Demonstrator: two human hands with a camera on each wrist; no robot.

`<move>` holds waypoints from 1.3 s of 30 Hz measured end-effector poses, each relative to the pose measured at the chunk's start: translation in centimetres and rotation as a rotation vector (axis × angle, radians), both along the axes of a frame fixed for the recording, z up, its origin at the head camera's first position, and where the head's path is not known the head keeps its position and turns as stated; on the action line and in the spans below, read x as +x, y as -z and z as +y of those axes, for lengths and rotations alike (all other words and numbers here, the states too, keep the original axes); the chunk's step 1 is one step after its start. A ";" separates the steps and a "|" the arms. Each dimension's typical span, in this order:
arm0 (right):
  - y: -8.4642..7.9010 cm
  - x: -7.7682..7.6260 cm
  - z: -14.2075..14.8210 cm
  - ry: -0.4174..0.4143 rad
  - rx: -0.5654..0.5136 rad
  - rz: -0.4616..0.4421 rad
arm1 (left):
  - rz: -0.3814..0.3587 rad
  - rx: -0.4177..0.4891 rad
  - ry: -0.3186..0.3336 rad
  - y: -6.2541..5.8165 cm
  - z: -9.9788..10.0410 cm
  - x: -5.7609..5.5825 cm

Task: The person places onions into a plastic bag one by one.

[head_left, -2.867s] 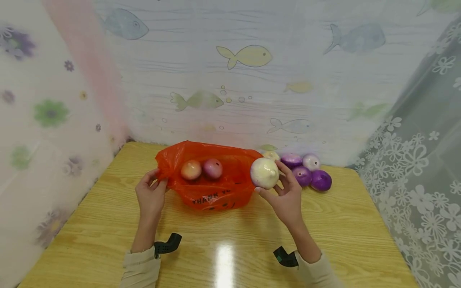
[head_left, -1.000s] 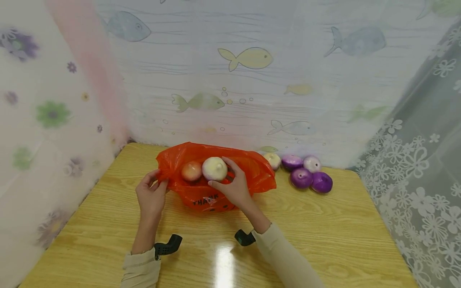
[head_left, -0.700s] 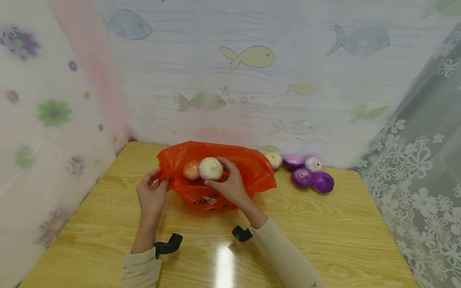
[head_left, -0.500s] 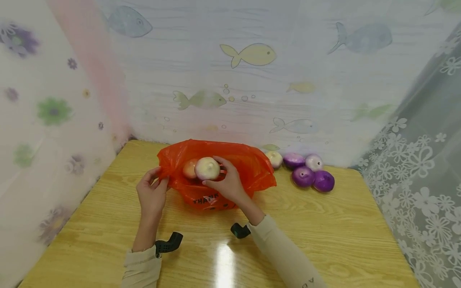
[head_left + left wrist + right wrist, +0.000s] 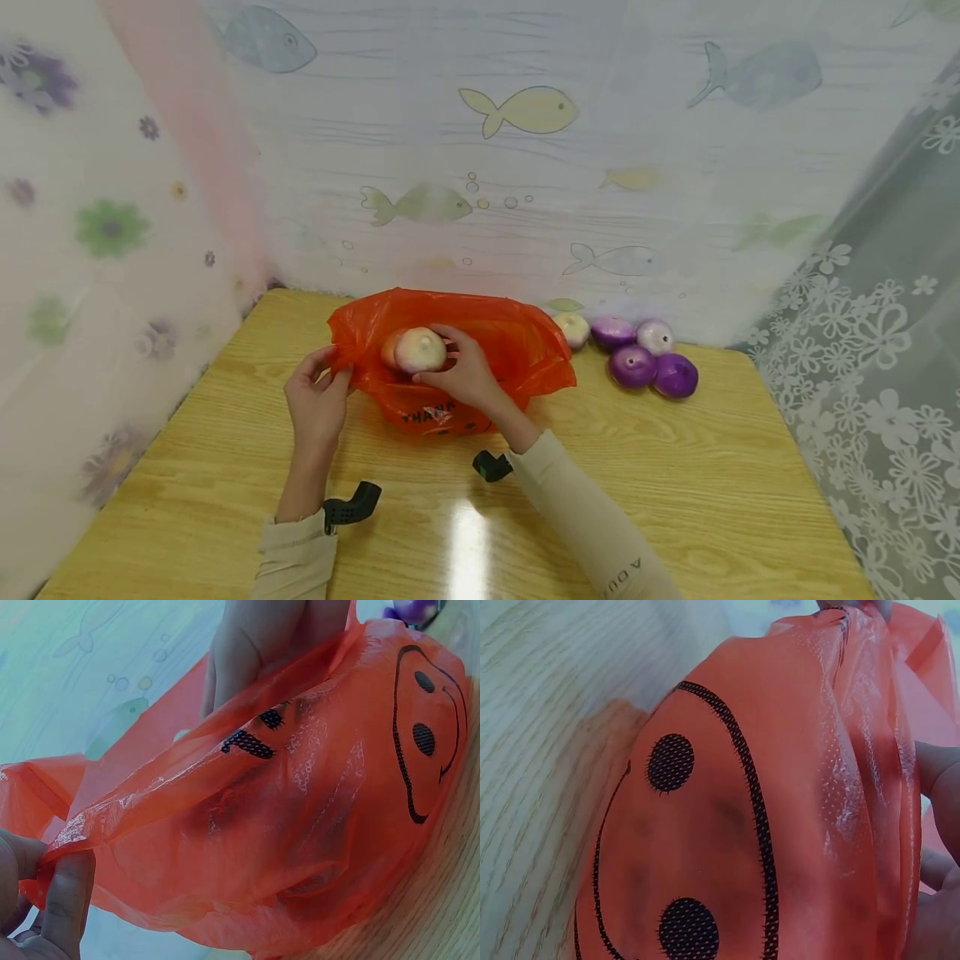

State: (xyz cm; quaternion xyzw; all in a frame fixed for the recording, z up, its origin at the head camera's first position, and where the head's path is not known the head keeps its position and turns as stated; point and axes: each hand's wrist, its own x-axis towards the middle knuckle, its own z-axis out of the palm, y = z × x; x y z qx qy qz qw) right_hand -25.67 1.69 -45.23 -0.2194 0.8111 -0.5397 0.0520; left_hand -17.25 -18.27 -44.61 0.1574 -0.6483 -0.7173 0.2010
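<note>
A red plastic bag (image 5: 536,354) printed with THANK and a smiley face lies with its mouth open on the table. My left hand (image 5: 318,408) pinches the gathered left edge of the bag, and the left wrist view shows thumb and fingers (image 5: 67,896) on the film. Inside the mouth, my right hand (image 5: 471,375) grips a pale onion (image 5: 422,350) with a purplish underside. Just left of it, a reddish onion (image 5: 388,348) in the bag is mostly covered. In the right wrist view the bag wall (image 5: 705,855) hides the held onion.
To the right of the bag, near the back edge of the wooden table (image 5: 675,467), sit several onions: a pale one (image 5: 573,331), a whitish-purple one (image 5: 656,337) and purple ones (image 5: 633,367). A fish-printed curtain (image 5: 517,167) hangs behind.
My right hand has carried the pale onion left from the bag's right side, deep into its mouth, over the reddish onion. The left hand keeps its pinch on the bag.
</note>
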 end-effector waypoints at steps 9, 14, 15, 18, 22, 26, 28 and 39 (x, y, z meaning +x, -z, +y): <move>0.1 -0.3 -0.7 -0.035 0.042 0.002 | 0.002 0.006 0.002 -0.2 0.0 0.0; 0.1 -0.5 -1.0 -0.050 0.056 0.005 | 0.003 -0.004 -0.010 -0.1 0.0 0.0; 0.1 -0.5 -1.1 -0.050 0.060 0.007 | 0.003 -0.005 -0.012 -0.1 0.0 0.0; 0.1 -0.6 -1.2 -0.053 0.074 0.014 | 0.004 -0.010 -0.013 0.0 0.0 0.0; 0.2 -0.7 -1.5 -0.078 0.086 0.017 | 0.012 0.000 -0.010 0.0 0.0 0.0; 0.2 -0.8 -1.7 -0.109 0.076 0.003 | 0.016 0.008 -0.006 -0.2 -0.1 0.0; 0.2 -0.8 -1.8 -0.119 0.067 0.000 | 0.016 0.008 -0.005 -0.2 -0.1 0.0; 0.3 -0.6 -1.3 -0.152 -0.034 -0.065 | 0.020 -0.007 -0.013 -0.1 0.0 -0.1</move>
